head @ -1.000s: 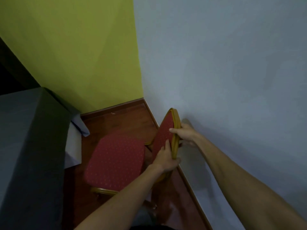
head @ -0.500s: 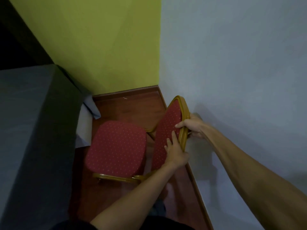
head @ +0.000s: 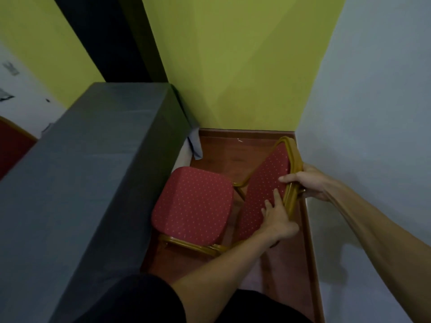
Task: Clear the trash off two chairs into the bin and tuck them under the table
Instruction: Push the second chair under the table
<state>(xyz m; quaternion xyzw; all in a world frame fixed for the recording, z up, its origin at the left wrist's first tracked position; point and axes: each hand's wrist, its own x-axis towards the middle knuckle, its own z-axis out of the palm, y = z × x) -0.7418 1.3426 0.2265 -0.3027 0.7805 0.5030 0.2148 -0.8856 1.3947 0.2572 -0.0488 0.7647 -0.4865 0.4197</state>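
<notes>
A chair with a red dotted seat and a gold frame stands between the table and the white wall. Its seat is bare. The left edge of the seat lies close to the table's grey cloth. My left hand grips the lower part of the red backrest at its gold rim. My right hand holds the same rim higher up, from the wall side. No trash or bin is in sight.
The white wall runs close along the right, and the green wall closes the far end. A strip of red-brown floor lies beside the chair. Another red chair part shows at the far left, past the table.
The chair has shifted left, toward the table, with both hands still on its backrest. My view has swung left, so more of the table top shows.
</notes>
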